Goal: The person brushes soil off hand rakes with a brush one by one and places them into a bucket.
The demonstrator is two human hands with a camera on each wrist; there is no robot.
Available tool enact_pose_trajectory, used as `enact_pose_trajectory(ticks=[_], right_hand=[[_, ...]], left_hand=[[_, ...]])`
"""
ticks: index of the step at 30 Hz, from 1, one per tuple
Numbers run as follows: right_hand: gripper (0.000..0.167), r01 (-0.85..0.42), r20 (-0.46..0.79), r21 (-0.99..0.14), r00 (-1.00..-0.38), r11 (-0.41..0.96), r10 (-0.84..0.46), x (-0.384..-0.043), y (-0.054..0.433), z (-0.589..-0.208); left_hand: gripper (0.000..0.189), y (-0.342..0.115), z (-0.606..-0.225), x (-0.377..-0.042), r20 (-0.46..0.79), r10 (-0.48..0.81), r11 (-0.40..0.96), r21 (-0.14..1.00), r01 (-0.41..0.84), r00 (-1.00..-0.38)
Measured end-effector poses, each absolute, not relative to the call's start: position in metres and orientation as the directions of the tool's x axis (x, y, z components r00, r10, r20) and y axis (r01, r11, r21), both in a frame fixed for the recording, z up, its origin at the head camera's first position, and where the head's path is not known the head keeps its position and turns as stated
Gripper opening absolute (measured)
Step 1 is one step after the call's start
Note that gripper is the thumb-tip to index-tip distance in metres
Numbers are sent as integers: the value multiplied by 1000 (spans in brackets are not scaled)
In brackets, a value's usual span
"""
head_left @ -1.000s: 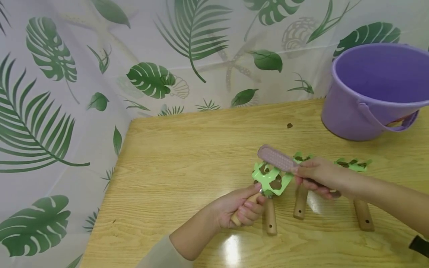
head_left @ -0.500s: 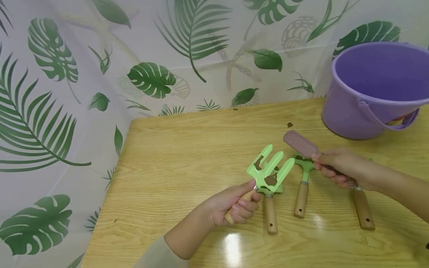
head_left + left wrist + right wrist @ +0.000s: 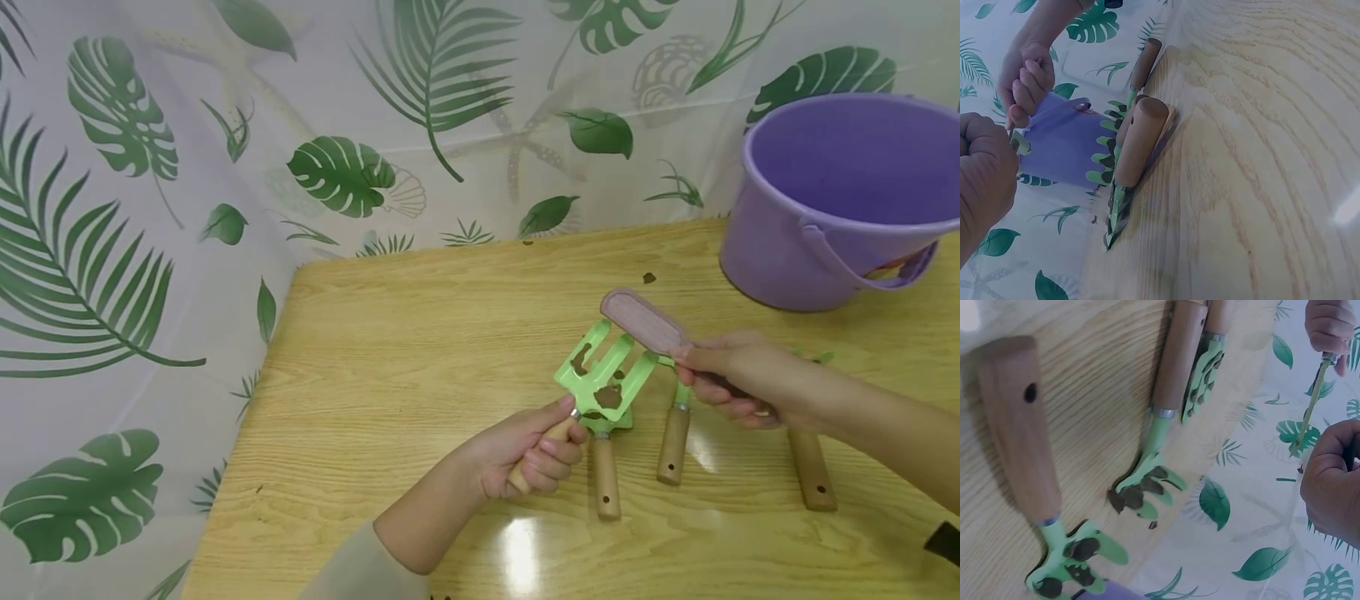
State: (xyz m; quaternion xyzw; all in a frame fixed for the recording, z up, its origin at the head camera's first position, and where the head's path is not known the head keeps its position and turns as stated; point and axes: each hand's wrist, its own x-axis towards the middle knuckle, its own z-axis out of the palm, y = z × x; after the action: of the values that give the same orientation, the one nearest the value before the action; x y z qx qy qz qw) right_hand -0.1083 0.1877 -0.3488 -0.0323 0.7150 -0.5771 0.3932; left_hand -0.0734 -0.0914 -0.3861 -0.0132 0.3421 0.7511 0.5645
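Note:
My left hand (image 3: pixel 532 454) grips the wooden handle of a green three-tined garden fork (image 3: pixel 611 367), raised above the table with brown dirt patches on it. In my right hand (image 3: pixel 738 375) is a flat, pinkish-brown, brush-like paddle (image 3: pixel 641 321) with a rounded end. The paddle's edge overlaps the fork's tine tips in the head view. Below lie several dirt-marked green tools: one with its wooden handle (image 3: pixel 606 479) partly under the fork, a hand rake (image 3: pixel 1147 481) in the middle, and another pronged tool (image 3: pixel 1072 562) mostly hidden by my right hand in the head view.
A purple bucket (image 3: pixel 810 258) stands at the back right of the wooden table (image 3: pixel 390 367), its handle hanging in front. Dirt crumbs (image 3: pixel 648 277) lie near it. A leaf-patterned sheet (image 3: pixel 480 200) hangs behind and to the left of the table.
The fork tilts so its tines show fully. The paddle lifted off the fork to the right, then came back left to the tine tips. The lying tools stay put.

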Motion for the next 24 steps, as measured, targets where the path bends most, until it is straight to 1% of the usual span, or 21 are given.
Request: enact_pose_trajectory(ticks=[5, 9, 11, 13, 15, 17, 19, 24], right_hand=[[33, 406, -521, -854, -670, 325, -529, -105, 175, -345], [33, 419, -514, -857, -638, 301, -574, -101, 167, -343], [33, 441, -508, -855, -607, 272, -612, -98, 164, -342], [33, 483, -504, -844, -563, 233, -655, -95, 162, -341], [33, 522, -490, -830, -517, 195, -702, -93, 161, -342], [32, 563, -483, -810, -478, 166, -734, -92, 161, -342], [31, 581, -475, -799, -455, 154, -753, -90, 161, -344], [31, 581, -477, -797, -443, 162, -759, -89, 164, -351]], left_hand=[[43, -89, -388, -74, -426, 823, -135, 494, -859, -375], [41, -85, -389, -75, -433, 799, -155, 521, -839, -417], [39, -84, -390, -75, -434, 784, -171, 535, -827, -443], [38, -83, -390, -76, -433, 773, -183, 547, -817, -464], [35, -83, -390, -76, -436, 766, -191, 547, -815, -472], [33, -83, -390, -76, -437, 764, -194, 547, -815, -475], [32, -82, -389, -77, -436, 768, -195, 538, -820, -469], [35, -82, -388, -78, -432, 788, -213, 478, -852, -439]])
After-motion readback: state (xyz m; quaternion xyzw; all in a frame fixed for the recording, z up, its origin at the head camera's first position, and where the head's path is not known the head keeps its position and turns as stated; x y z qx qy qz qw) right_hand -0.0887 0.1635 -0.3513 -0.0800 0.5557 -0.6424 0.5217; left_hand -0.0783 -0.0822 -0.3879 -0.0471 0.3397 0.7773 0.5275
